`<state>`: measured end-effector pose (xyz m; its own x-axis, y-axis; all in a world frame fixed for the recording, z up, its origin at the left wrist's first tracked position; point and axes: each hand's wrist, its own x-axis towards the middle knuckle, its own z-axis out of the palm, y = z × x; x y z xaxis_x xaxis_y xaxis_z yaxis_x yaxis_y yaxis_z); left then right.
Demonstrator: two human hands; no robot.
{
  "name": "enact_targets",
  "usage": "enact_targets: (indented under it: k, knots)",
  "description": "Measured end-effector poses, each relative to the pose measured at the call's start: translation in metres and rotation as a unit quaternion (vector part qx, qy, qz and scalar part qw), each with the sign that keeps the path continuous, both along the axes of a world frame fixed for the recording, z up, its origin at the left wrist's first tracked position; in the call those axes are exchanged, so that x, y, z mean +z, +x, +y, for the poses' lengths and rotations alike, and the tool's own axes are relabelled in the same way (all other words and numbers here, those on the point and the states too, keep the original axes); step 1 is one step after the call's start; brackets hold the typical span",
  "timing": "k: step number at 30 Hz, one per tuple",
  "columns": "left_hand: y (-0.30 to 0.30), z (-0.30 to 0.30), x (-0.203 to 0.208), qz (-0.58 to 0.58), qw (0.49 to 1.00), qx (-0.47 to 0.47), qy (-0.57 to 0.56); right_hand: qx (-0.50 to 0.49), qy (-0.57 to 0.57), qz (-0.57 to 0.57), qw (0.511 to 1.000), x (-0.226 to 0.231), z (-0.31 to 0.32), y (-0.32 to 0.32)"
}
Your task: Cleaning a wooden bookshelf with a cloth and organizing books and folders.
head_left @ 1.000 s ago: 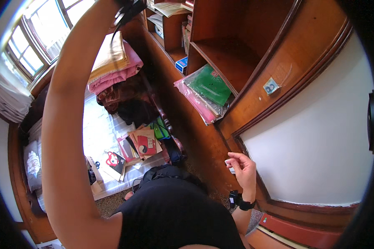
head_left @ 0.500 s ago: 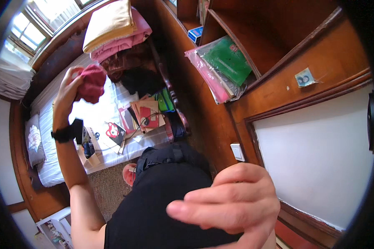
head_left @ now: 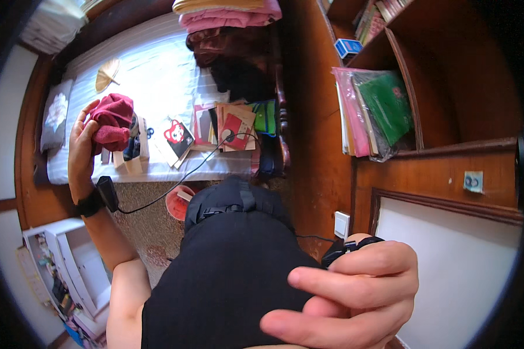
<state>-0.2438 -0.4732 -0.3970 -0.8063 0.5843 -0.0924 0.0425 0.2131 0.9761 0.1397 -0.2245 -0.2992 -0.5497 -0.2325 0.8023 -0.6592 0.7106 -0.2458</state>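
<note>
My left hand [head_left: 82, 136] is raised at the left and grips a crumpled dark red cloth [head_left: 113, 119], which bunches above the fingers and hides part of the grip. A black band [head_left: 90, 203] with a small box and cable is on that wrist. Close to the camera at lower right, my right hand [head_left: 361, 291] has its fingers loosely bent and apart. Nothing shows between them. Behind this hand a black wrist device [head_left: 346, 250] is partly visible.
A bed [head_left: 157, 58] holds a fan [head_left: 108, 74], books [head_left: 236, 128], a box [head_left: 131, 157] and folded bedding [head_left: 230, 17]. A wooden shelf [head_left: 471, 75] with plastic folders [head_left: 384, 107] stands right. A pink basin [head_left: 180, 202] and white drawer unit [head_left: 81, 262] are lower left.
The view has swung so the bed sits higher and the shelf farther right. My left hand still holds the cloth, now lower in view. My right hand has moved right, its fingers more spread.
</note>
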Motion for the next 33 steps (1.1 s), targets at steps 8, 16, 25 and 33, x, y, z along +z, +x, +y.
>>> enact_targets:
  k: [8, 16, 25, 33]
  knots:
    - [0.009, -0.006, -0.016, -0.093, 0.992, 0.015, 0.085, -0.095, -0.1, -0.032, 0.99, -0.012, 0.007, 0.029]
    - [-0.006, 0.003, -0.06, -0.179, 0.976, 0.053, 0.11, -0.05, -0.331, -0.06, 0.94, 0.005, -0.008, -0.012]
    - [0.001, 0.005, -0.052, -0.196, 0.971, 0.086, 0.108, 0.016, -0.335, -0.007, 0.942, -0.018, -0.001, 0.017]
    - [0.006, 0.055, -0.053, -0.206, 0.968, -0.106, 0.097, 0.278, -0.434, 0.099, 0.851, 0.023, 0.01, 0.012]
